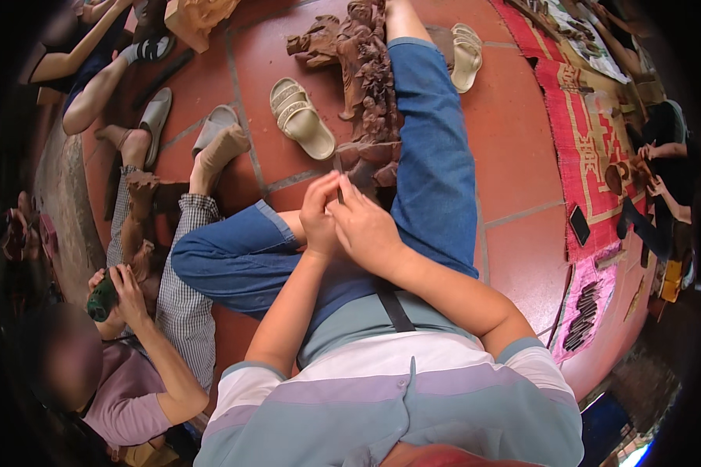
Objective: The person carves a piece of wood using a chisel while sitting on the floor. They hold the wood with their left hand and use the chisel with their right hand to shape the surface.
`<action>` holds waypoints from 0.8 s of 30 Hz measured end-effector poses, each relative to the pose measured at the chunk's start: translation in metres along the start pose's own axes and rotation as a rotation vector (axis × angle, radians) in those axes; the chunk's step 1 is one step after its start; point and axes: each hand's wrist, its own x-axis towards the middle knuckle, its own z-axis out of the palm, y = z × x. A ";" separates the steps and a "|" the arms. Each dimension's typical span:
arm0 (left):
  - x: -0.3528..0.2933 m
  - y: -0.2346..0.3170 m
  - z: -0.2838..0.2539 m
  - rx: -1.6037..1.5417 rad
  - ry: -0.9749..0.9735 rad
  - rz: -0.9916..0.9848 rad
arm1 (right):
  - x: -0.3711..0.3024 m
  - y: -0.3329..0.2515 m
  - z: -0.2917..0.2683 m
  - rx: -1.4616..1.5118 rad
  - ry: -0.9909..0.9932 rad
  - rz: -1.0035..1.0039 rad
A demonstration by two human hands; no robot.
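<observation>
My left hand (318, 216) and my right hand (366, 232) are pressed together above my lap. Their fingers are closed, and a thin dark sliver (338, 164) shows at the fingertips; its kind is too small to tell. Just beyond them a brown wood carving (366, 74) with figures and leafy shapes lies on the floor beside my outstretched right leg. Its rough base (370, 154) is nearest to my fingertips. Neither hand visibly touches the carving.
Sandals (302, 117) lie left of the carving, another (466, 58) beyond my right leg. At left a seated person holds a green object (102, 300). A red patterned mat (557, 117), a phone (579, 225) and a pink cloth (570, 342) with dark tools are at right.
</observation>
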 end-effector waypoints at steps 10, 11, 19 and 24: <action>-0.017 0.005 0.003 -0.043 -0.092 -0.114 | -0.011 0.002 -0.008 -0.004 -0.106 0.053; -0.005 0.008 0.003 0.003 -0.050 -0.074 | -0.003 0.002 -0.009 0.017 -0.075 0.048; -0.017 -0.001 0.008 -0.019 -0.142 -0.092 | -0.020 0.015 -0.011 -0.020 -0.104 0.045; 0.006 -0.006 0.013 0.015 -0.004 -0.062 | -0.002 0.019 -0.007 0.143 -0.028 0.039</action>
